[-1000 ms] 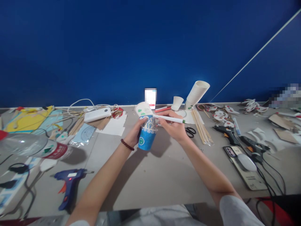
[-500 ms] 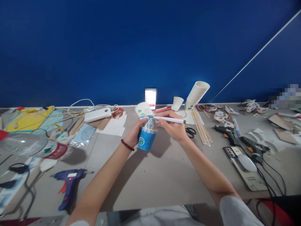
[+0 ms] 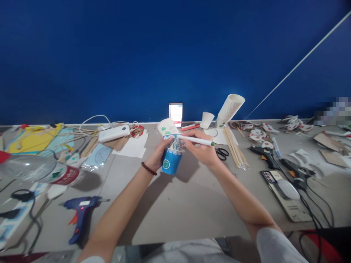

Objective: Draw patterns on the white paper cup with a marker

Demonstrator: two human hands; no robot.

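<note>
Counter's a mess over here, lol; it's a grey counter [image 3: 170,212] running the full width of the frame, backed by a plain blue wall [image 3: 164,54] with a pale line [image 3: 301,56] slanting across the upper right. My left hand [image 3: 157,155] has its fingers wrapped around a blue patterned cup [image 3: 172,162], held mid-frame above the counter; a white cup [image 3: 164,127] with green leaves pokes out at its upper end, can't tell if they're joined. My right hand [image 3: 202,151] is pinching a white marker [image 3: 197,140], tip right by the pattern, though I can't tell if it's touching.

Center back, a lit phone [image 3: 176,115] stands near the wall; right of it there's a leaning stack of paper cups [image 3: 230,109], then wooden sticks [image 3: 236,148] and scissors [image 3: 222,153] below. Lower left is a blue glue gun [image 3: 82,217], with a plastic bottle [image 3: 41,170] lying above it; far right, two black glue guns [image 3: 297,171] and another phone [image 3: 290,206].
</note>
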